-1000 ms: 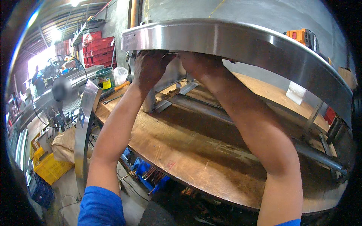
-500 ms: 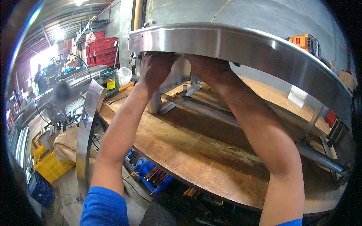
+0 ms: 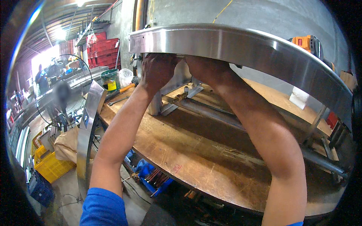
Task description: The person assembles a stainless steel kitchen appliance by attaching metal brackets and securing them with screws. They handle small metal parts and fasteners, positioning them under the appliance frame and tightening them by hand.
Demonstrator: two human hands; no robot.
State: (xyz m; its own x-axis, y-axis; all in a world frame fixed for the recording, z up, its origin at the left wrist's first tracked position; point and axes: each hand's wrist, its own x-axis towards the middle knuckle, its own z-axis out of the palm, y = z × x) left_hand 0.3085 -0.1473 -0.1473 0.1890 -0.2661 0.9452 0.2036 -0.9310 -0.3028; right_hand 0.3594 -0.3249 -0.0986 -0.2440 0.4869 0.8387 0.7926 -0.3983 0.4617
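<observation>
Both my arms reach forward beneath a long brushed-metal panel [image 3: 211, 39] with a folded front face. My left hand [image 3: 160, 71] is bent up under its left part, and most of its fingers are lost in shadow. Close beside it, my right hand [image 3: 203, 69] also goes up under the panel, its fingertips hidden behind the lower edge. A narrow gap separates the two hands. Whatever they touch or hold up there cannot be made out. Below them, a metal frame with a long dark tube [image 3: 211, 109] rests on a worn wooden tabletop [image 3: 181, 147].
An orange and black power tool [image 3: 307, 43] sits behind the panel at right, above a white block [image 3: 299, 98]. At left are a hammer [image 3: 126, 88], a green bucket [image 3: 109, 80], a leaning metal strip [image 3: 87, 128], a fan [image 3: 62, 92] and a yellow crate [image 3: 52, 165].
My hands stay under the panel with only a slight shift of the fingers. The whole view has moved a little.
</observation>
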